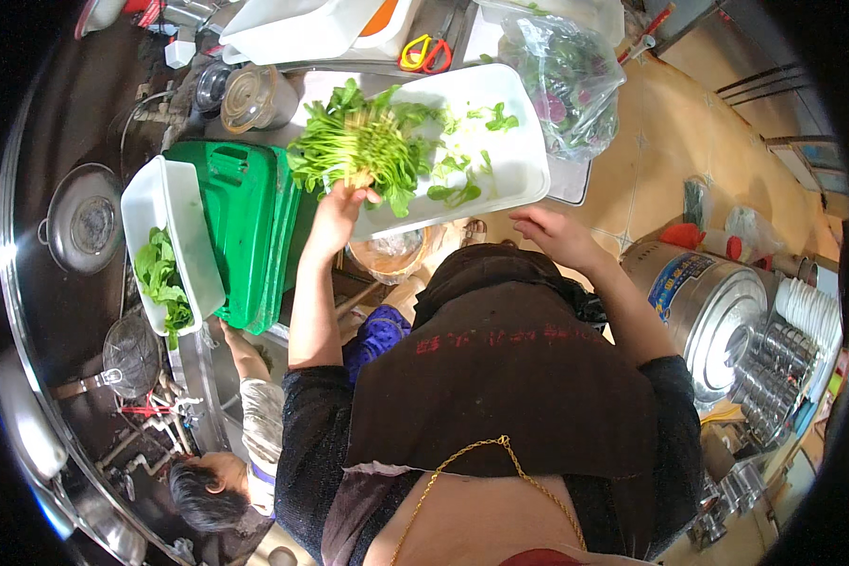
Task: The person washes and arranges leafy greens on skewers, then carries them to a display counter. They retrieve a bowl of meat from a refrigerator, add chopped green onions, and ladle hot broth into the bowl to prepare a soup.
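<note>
My left hand (339, 216) grips a bunch of leafy greens (368, 138) by its pale stem ends. The bunch is held over the left part of a long white plastic tub (525, 166), and its edges are slightly blurred. Loose leaves and short sprigs (456, 192) lie scattered on the tub's bottom. Just off the tub's near right corner is my right hand (552, 233), its fingers loosely bent and holding nothing visible.
A green lidded bin (237, 226) stands left, beside a second white tub (177, 247) with greens. Scissors (426, 55) lie behind the tub; a clear bag of vegetables (566, 92) sits right. A person (212, 488) reaches in at lower left. A steel drum (700, 297) stands right.
</note>
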Demonstrator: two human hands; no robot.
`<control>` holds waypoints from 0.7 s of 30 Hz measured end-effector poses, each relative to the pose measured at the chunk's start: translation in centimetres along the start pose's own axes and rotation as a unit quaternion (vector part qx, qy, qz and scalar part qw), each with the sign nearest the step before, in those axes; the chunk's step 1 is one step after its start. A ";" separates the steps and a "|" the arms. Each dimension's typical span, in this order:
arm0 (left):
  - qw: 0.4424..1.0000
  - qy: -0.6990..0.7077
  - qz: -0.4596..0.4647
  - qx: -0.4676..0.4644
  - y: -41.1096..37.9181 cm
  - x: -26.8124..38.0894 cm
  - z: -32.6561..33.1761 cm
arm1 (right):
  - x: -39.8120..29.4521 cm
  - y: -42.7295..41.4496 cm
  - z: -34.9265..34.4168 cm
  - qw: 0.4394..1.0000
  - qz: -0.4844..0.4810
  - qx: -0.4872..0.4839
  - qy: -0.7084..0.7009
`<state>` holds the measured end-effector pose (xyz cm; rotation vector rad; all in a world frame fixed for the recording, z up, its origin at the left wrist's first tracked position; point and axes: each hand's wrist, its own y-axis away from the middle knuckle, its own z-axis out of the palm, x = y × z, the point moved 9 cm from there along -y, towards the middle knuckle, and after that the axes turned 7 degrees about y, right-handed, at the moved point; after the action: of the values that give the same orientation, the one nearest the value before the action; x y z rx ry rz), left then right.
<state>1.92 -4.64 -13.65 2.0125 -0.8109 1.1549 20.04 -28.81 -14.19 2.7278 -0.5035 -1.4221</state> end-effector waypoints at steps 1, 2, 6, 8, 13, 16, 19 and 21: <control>0.997 -0.059 0.035 -0.024 -0.4 -0.1 0.8 | -0.4 -0.1 0.2 1.000 0.013 -0.009 0.007; 0.996 -0.055 0.037 -0.052 -1.0 -4.0 1.4 | -0.8 -0.4 0.6 0.999 0.020 -0.023 0.014; 0.946 -0.210 -0.074 -0.236 -2.3 -10.8 5.4 | -0.7 -0.7 2.0 0.997 0.037 -0.042 0.045; 0.927 -0.216 -0.107 -0.288 -2.5 -12.4 6.2 | -0.8 -0.5 2.3 0.997 0.032 -0.042 0.062; 0.906 -0.268 -0.031 -0.327 -3.1 -10.1 6.2 | 1.5 0.7 2.1 0.991 0.130 -0.040 0.007; 0.915 -0.269 0.005 -0.301 -3.2 -8.9 6.0 | 4.6 1.1 1.5 0.981 0.193 0.011 -0.026; 0.913 -0.239 -0.054 -0.326 -3.7 -8.5 5.8 | 6.6 0.6 -1.0 0.963 0.215 0.154 0.046; 0.911 -0.223 -0.100 -0.333 -4.2 -8.4 5.6 | 8.1 0.0 -2.0 0.943 0.228 0.232 0.073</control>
<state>4.38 -5.07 -24.31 1.7156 -1.0191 0.2230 25.93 -31.47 -19.49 2.7225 -1.5097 -1.0763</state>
